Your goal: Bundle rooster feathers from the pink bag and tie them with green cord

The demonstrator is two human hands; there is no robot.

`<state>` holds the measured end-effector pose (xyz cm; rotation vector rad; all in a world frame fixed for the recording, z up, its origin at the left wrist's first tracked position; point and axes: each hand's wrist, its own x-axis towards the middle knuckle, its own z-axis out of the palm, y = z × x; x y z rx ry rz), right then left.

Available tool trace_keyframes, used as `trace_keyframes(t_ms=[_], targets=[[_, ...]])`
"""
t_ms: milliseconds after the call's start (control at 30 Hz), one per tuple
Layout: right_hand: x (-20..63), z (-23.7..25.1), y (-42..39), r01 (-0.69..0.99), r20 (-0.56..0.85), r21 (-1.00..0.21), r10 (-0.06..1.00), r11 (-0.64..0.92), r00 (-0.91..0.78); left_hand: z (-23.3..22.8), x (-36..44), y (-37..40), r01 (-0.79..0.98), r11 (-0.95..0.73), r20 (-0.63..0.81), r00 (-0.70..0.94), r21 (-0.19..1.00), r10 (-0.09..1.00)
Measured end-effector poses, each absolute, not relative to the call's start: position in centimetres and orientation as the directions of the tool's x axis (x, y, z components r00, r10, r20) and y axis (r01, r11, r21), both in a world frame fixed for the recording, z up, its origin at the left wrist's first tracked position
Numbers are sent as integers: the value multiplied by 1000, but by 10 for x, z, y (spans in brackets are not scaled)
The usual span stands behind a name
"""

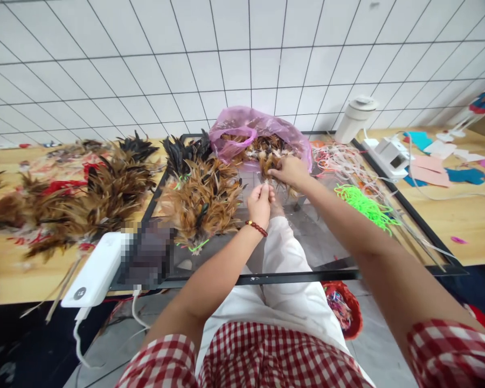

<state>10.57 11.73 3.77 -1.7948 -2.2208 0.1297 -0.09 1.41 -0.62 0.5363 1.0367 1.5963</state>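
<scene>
While both arms reach forward over a glass-topped surface (327, 248) in a black frame, the left hand (260, 205) is pinched shut on a small tuft of feathers (268, 189), a red bead bracelet (256, 228) on its wrist. Right hand (290, 170): fingers curled closed among loose brown feathers at the mouth of a pink plastic bag (242, 132), just beyond the left hand. Finished feather bundles (200, 199): brown and black, lying left of the hands. Further bundles (105, 188): on the wooden top at far left. Neon green cords (364, 205): right of the hands. White power bank (99, 269): near edge, left. White cup (355, 118): far right.
</scene>
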Motion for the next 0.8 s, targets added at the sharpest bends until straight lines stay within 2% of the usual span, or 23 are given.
trace_keyframes(t_ms=[67,133,200,267,400,500,567,600,667,733,800], targets=[[104,33,122,934,157,-294,974,201,-160,-7,-1,14,-556,-1,-190,-285,831,939],[115,34,122,860,162,-470,977,199,-137,-7,-1,14,-579,-3,-201,-287,815,937],[132,40,117,708,158,-673,977,214,-144,-7,-2,15,-596,-12,-198,-285,803,938],[147,46,106,558,125,-802,973,214,-194,-8,-2,16,-601,-13,-199,-285,799,938],[169,52,75,391,20,-910,957,138,-291,-10,-2,18,-597,-12,-211,-302,802,930],[190,51,52,515,-152,-855,921,60,-359,-11,-2,18,-604,-14,-216,-307,797,927],[208,54,40,688,-218,-719,908,99,-358,-11,-2,19,-614,-11,-221,-301,789,927],[216,56,36,762,-183,-632,929,138,-320,-11,-2,19,-616,-10,-223,-300,787,928],[227,61,32,854,-19,-481,972,197,-234,-10,-2,18,-613,-12,-221,-302,790,927],[228,64,29,880,110,-413,972,235,-209,-10,-2,18,-602,-16,-216,-310,798,926],[219,59,27,877,101,-403,965,263,-243,-9,-3,18,-593,-16,-212,-313,805,926]])
